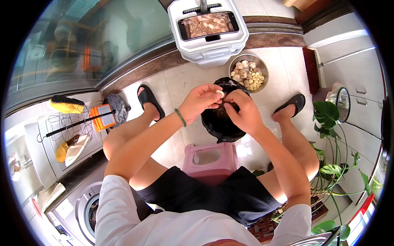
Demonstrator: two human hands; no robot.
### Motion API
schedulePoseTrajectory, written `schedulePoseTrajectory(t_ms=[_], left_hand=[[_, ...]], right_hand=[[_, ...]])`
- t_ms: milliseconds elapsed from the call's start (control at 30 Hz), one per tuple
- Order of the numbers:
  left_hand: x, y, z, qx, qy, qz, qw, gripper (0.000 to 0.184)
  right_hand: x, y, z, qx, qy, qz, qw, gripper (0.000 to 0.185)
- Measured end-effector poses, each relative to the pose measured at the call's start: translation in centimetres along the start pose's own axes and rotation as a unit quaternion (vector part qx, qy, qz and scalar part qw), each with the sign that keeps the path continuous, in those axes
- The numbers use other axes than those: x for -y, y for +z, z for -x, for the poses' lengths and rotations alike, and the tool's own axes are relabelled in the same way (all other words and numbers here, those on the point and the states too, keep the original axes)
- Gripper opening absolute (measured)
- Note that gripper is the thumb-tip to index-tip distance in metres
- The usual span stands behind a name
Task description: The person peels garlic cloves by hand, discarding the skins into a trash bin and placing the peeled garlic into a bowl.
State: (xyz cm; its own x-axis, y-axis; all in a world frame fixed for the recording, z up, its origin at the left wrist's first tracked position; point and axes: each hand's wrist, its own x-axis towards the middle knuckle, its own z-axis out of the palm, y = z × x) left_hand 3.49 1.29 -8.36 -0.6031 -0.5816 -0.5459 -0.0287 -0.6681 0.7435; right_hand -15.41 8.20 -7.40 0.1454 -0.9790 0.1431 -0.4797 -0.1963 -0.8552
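Over a bin lined with a black bag (219,129), my left hand (201,101) pinches a pale garlic clove (221,94) between thumb and fingers. My right hand (245,110) is just to its right, fingers curled in with the thumb pointing towards the clove. Whatever may lie in those right fingers is too small to make out. Beyond the bin stands a metal bowl (266,74). Whole garlic bulbs (242,72) fill its left side, and peeled cloves (255,80) are heaped at its right.
A pink stool (193,158) is between my legs. Ahead, a phone (208,25) rests on a white box (209,51). A potted plant (328,117) spreads at the right. Shoes on a wire rack (61,123) and a washing machine (84,209) are on the left.
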Motion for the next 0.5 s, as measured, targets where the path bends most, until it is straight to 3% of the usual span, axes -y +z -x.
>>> schedulePoseTrajectory(t_ms=[67,300,500], left_hand=[[-0.1,0.2,0.1,0.002,0.011,-0.009,1.000,0.026],[0.7,0.4,-0.1,0.022,0.084,0.002,0.996,0.025],[0.8,1.0,0.1,0.007,0.146,-0.124,0.982,0.022]], right_hand=[[0.4,-0.1,-0.1,-0.009,0.079,-0.106,0.991,0.009],[-0.7,0.6,0.3,-0.041,0.091,-0.130,0.987,0.009],[-0.6,0.1,0.3,-0.019,0.093,-0.060,0.994,0.007]])
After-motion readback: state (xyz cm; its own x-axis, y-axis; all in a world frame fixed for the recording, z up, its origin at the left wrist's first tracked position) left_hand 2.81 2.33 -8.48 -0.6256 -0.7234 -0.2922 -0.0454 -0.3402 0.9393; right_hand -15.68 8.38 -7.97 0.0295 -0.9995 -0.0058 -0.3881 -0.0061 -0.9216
